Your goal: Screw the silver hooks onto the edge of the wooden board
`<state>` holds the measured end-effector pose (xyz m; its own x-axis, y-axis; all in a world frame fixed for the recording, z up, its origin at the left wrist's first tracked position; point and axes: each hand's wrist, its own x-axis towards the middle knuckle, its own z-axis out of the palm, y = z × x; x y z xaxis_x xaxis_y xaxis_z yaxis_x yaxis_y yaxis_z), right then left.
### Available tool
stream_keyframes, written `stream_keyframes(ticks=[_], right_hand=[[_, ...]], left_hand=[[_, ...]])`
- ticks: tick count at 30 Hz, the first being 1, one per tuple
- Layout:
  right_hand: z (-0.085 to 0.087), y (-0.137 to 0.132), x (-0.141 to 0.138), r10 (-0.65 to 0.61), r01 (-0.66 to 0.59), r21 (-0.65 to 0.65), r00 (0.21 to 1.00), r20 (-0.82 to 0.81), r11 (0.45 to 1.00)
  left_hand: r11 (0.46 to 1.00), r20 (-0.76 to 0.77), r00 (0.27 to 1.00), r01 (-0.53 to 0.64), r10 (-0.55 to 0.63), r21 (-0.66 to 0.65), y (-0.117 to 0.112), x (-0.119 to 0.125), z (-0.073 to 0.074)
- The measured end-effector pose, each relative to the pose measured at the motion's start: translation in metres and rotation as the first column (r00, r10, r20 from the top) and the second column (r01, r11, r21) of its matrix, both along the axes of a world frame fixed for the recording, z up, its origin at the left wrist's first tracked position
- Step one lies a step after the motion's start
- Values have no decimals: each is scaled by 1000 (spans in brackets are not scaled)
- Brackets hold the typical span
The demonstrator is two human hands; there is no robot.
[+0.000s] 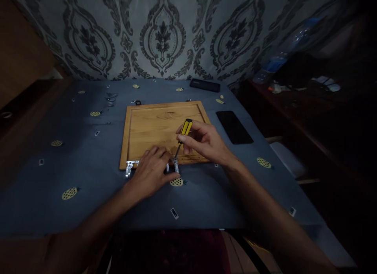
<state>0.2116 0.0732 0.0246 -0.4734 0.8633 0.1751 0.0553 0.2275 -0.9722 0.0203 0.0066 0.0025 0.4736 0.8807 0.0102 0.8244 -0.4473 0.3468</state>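
Observation:
A wooden panel (156, 128) with a raised frame lies flat on the covered table. Along its near edge sit metal hinges: one hinge (129, 168) at the left end, another (176, 166) right of my left hand. My left hand (154, 168) rests over this edge, its thumb against the near end of the right hinge and its index finger close to that hinge's top; it partly hides the metal pieces between. My right hand (203, 140) pinches a yellow-and-black screwdriver (186, 127) by its handle. The tilted shaft points down, its tip at the right hinge.
Right of the panel lies a black phone (235, 127); a dark oblong case (205, 85) is at the back. Small metal pieces (110, 97) lie on the left of the tablecloth (88, 168). A plastic bottle (273, 63) leans on the dark side surface. Patterned wall stands behind.

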Motion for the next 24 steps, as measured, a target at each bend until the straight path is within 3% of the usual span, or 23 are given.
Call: stream_keyframes(ticks=[4,10,24], right_hand=[[8,-9,4,56,-56,-2,997,46,998],[5,-11,2,-39,36,48,998,57,998],[1,-11,-1,-52,52,46,999,-6,998]], left_hand=[[1000,-10,1000,-12,12,-12,0,0,1],[1000,2,1000,-19,19,-6,-1,0,1],[1000,-20,1000,-15,15,-11,-1,1,3]])
